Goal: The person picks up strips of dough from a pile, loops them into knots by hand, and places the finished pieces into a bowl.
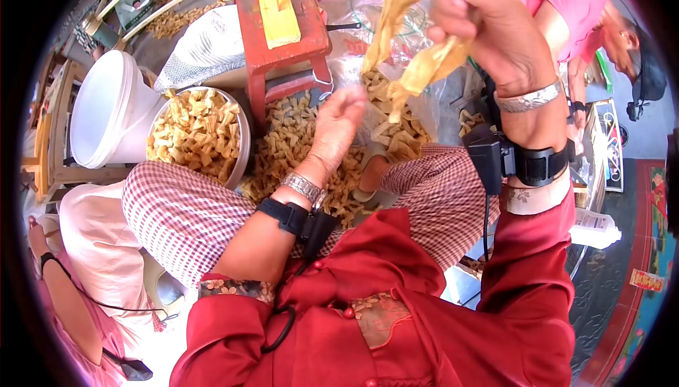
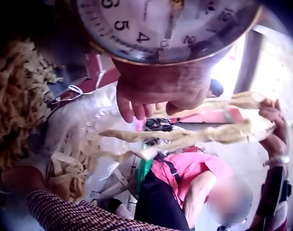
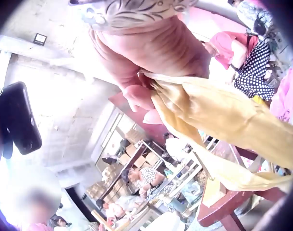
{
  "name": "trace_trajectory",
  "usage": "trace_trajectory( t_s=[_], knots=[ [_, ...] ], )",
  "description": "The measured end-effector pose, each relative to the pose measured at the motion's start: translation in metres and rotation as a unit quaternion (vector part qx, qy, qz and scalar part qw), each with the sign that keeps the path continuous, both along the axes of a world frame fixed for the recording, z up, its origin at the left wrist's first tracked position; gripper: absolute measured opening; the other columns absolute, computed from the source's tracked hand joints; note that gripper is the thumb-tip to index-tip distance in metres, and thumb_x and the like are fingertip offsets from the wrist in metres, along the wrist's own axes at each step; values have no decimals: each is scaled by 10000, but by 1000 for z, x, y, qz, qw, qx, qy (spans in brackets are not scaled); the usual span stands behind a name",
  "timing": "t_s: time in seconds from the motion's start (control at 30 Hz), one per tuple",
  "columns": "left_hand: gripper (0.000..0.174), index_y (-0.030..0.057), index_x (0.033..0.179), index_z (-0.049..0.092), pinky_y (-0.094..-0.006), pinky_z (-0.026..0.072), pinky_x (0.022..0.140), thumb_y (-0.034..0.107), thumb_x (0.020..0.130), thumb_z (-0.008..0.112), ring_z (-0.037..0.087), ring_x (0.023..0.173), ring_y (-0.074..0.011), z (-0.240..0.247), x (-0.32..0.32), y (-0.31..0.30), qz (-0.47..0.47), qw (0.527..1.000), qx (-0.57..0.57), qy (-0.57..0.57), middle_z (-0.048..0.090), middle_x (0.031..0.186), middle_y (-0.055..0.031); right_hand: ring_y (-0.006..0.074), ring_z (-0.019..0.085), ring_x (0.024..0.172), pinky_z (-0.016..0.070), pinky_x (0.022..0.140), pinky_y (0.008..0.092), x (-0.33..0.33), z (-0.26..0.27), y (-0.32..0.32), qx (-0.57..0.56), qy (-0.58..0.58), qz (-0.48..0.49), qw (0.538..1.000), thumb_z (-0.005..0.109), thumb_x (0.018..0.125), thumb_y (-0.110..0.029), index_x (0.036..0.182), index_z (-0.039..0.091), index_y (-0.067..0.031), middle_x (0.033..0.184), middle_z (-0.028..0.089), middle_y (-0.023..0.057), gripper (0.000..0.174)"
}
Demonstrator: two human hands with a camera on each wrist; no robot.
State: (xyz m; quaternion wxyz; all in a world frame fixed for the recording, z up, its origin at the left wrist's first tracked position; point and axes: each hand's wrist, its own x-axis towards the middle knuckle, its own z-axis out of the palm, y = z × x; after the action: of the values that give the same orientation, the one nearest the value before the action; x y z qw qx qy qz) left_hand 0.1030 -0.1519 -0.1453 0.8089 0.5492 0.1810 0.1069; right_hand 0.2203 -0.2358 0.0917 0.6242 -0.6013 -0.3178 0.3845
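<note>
Long yellow strips (image 1: 435, 62) hang from my raised right hand (image 1: 495, 33), whose thumb and fingers pinch their upper end. In the right wrist view the strips (image 3: 218, 110) spread out from the right hand (image 3: 156, 62). My left hand (image 1: 339, 125) is lower, above the heap of knotted pieces (image 1: 290, 139). In the left wrist view its fingers hang loosely bent near the strips (image 2: 199, 134), with nothing seen gripped; the left hand (image 2: 161, 89) partly hides what lies behind it. More strips lie in a clear plastic bag (image 1: 407, 129).
A red stool (image 1: 290, 51) bears a yellow wooden block (image 1: 276, 12). To its left stand a round container full of knotted pieces (image 1: 194, 132), a white bucket (image 1: 102, 111) and a woven sack (image 1: 205, 44). Another person in pink (image 1: 566, 5) sits at the upper right.
</note>
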Motion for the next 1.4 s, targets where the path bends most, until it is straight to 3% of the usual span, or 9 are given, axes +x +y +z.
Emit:
trace_trajectory(
  t_s=[0.2,0.4,0.57,0.7,0.87,0.93,1.07,1.23,1.4],
  knots=[
    [354,58,1278,497,-277,443,857,146,936,520,542,977,-140,60,4,-27,-47,982,114,-146,592,1104,-63,116,553,564,504,564,267,-12,6,16,70,104,10,992,576,891,-122,919,579,-13,642,547,13,113],
    [307,15,911,587,-249,440,736,293,976,473,530,770,-86,83,0,-18,-135,979,90,-125,585,806,1,141,570,590,512,578,281,-8,-8,15,145,195,30,970,537,923,-148,925,574,-14,659,562,26,140],
    [329,51,807,552,-240,418,670,298,988,431,497,698,-92,160,-4,-12,-136,954,134,-233,523,726,11,158,621,865,496,721,287,0,-99,-25,192,234,4,953,486,918,-467,1239,496,-58,1076,615,62,520],
    [365,37,887,581,-275,461,710,368,956,444,584,768,-145,215,0,3,-189,948,95,-239,595,786,-51,152,621,867,501,767,285,-42,-124,-42,137,73,-81,985,471,909,-523,1150,550,-26,1033,623,58,557],
    [276,17,751,520,-335,506,727,194,938,419,576,688,-195,259,40,14,-339,818,-181,-428,564,722,-86,140,629,826,508,713,282,-33,-111,-77,-52,-231,51,970,593,907,-277,1043,567,-33,906,643,73,280],
    [327,17,838,535,-333,499,769,291,966,412,590,768,-196,262,31,12,-353,771,-169,-502,591,820,-95,71,548,619,459,566,239,-37,-102,-83,-60,-134,-86,985,621,883,-184,894,562,-38,700,568,-2,157],
    [416,5,973,534,-336,489,815,396,969,394,584,865,-202,266,20,12,-265,860,-173,-399,592,934,-114,36,463,487,373,452,203,-33,-51,-93,137,-192,-237,943,630,882,-218,753,579,-73,582,513,-34,201],
    [902,-60,1400,196,-406,270,1087,681,890,243,332,1307,-274,242,22,-12,-195,935,98,-280,338,1393,-232,119,432,535,388,549,256,6,42,-109,195,-186,45,962,464,965,-203,919,505,-25,630,412,-19,189],
    [546,13,1183,570,-292,455,855,483,921,474,557,1038,-172,188,30,-12,-172,917,203,-297,598,1130,-107,197,612,597,487,540,315,-11,53,-37,216,-539,-115,806,581,862,-106,919,621,-19,664,612,35,112]
  ],
)
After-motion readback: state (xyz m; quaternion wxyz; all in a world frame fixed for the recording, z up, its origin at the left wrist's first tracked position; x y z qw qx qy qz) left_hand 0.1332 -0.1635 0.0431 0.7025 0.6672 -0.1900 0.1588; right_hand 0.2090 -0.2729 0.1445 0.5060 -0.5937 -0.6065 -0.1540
